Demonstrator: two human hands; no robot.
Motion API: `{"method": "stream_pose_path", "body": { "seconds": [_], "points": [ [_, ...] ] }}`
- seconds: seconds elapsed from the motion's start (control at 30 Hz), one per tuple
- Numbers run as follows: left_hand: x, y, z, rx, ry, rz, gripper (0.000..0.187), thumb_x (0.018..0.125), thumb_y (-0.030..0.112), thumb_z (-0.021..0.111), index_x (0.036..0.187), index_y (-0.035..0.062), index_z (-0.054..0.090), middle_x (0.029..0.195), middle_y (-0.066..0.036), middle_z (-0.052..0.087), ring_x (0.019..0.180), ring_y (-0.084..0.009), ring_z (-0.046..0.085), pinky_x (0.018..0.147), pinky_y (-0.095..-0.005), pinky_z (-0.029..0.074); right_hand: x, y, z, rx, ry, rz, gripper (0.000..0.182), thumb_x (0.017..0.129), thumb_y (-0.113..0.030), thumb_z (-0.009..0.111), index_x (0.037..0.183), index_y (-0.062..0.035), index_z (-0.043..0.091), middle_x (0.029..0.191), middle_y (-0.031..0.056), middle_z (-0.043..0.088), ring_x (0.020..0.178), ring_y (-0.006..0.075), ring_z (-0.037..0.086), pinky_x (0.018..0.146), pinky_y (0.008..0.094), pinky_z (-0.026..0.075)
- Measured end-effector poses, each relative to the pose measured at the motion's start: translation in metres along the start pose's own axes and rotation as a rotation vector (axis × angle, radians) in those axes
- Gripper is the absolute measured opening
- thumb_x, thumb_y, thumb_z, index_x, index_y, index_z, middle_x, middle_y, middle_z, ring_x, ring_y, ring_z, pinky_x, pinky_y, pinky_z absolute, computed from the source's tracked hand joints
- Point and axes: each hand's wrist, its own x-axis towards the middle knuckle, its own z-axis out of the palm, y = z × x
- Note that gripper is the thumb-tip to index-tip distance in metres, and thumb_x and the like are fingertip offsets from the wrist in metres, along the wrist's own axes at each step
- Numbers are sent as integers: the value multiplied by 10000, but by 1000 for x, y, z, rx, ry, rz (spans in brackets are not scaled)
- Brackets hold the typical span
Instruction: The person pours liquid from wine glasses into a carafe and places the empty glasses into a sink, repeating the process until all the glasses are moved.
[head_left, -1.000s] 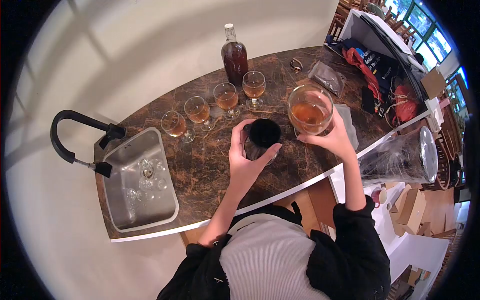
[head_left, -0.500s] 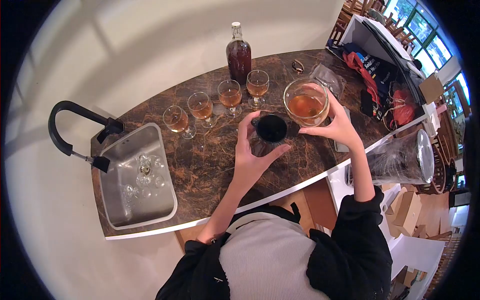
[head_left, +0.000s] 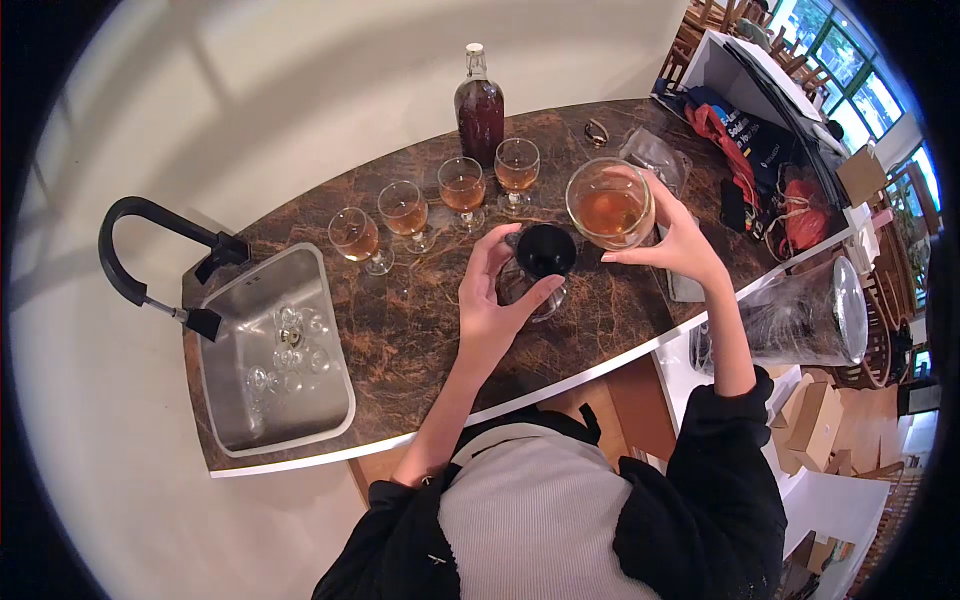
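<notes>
My left hand (head_left: 493, 305) is wrapped round a clear glass vessel (head_left: 545, 303) with a black, cup-shaped top (head_left: 547, 250). I cannot make out what is inside it. Just to the right, my right hand (head_left: 680, 238) grips a round glass bowl (head_left: 610, 205) of amber liquid, thumb and fingers around its side. The bowl is beside the black top, slightly higher in view. Several stemmed glasses (head_left: 462, 185) with similar amber liquid stand in a slanting row beyond my left hand. Behind them is a swing-top bottle (head_left: 480, 115) of dark reddish liquid.
On the left, a steel sink (head_left: 335, 340) holds several clear glasses (head_left: 290, 340), beside a black tap (head_left: 125, 245). To the right lie a bracelet or watch (head_left: 596, 132), a plastic bag (head_left: 655, 155), dark and red bags (head_left: 745, 150) and a plastic-wrapped cylinder (head_left: 800, 315).
The fingers of my left hand have shifted slightly on the black-topped vessel, and more of its glass base shows. My right hand keeps the bowl in nearly the same place.
</notes>
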Motion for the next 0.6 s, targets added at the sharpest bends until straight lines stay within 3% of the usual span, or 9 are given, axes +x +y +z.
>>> {"method": "stream_pose_path", "body": {
  "seconds": [0.07,0.17,0.3,0.5,0.6],
  "points": [
    [0,2,2,-6,7,12,695,766,17,855,1371,78,519,1090,35,551,1058,-78,546,1014,-257,422,2,-3,-1,-5,-29,-13,992,672,-176,926,1495,-56,386,1467,85,502,1304,201,522,1099,385,443],
    [2,2,2,-14,0,4,676,768,18,855,1357,76,528,1088,34,553,1055,-79,549,1025,-259,425,4,-6,-4,97,-59,68,983,645,-178,937,1470,-28,424,1470,100,489,1374,206,454,1174,384,332],
    [3,3,0,27,-27,-15,683,769,73,864,1345,58,497,1159,-61,637,1108,-145,616,1055,-319,443,9,-15,-11,7,-96,74,963,657,-169,922,1470,-19,428,1451,106,522,1332,215,509,1152,389,368],
    [3,1,-2,25,-35,-20,701,760,98,879,1347,61,496,1129,-57,642,1077,-142,623,1038,-317,452,17,-16,-22,-177,-157,-51,864,698,-222,878,1449,-91,470,1412,112,570,1258,260,589,1081,396,459],
    [3,4,0,-27,-13,-41,688,740,85,893,1338,100,553,995,63,483,980,-52,514,1014,-229,400,20,-19,-23,-167,-177,-34,851,701,-228,862,1450,-114,473,1376,122,600,1234,287,609,1068,402,465]
  ]
}}
